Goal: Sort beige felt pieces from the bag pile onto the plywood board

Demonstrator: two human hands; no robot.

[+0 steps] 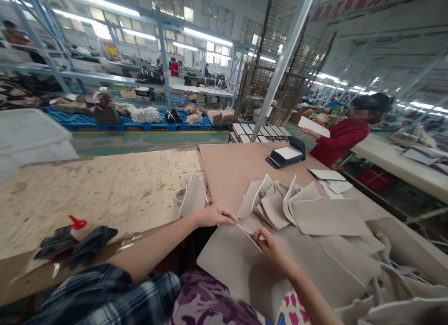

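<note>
My left hand (214,215) pinches the upper corner of a large beige fabric panel (231,262) that hangs over the near edge of the tan worktable (231,168). My right hand (271,245) grips the same panel's top edge a little to the right. Just beyond my hands lies a loose heap of smaller beige cut pieces (280,201). A wider beige piece (329,216) lies flat to the right of the heap.
A dark tray holding a white sheet (287,156) sits farther back on the table. A person in red (341,136) stands at the right holding a white piece. At left, a worn board (98,187) carries dark gloves (75,245) and a red-capped bottle (80,226).
</note>
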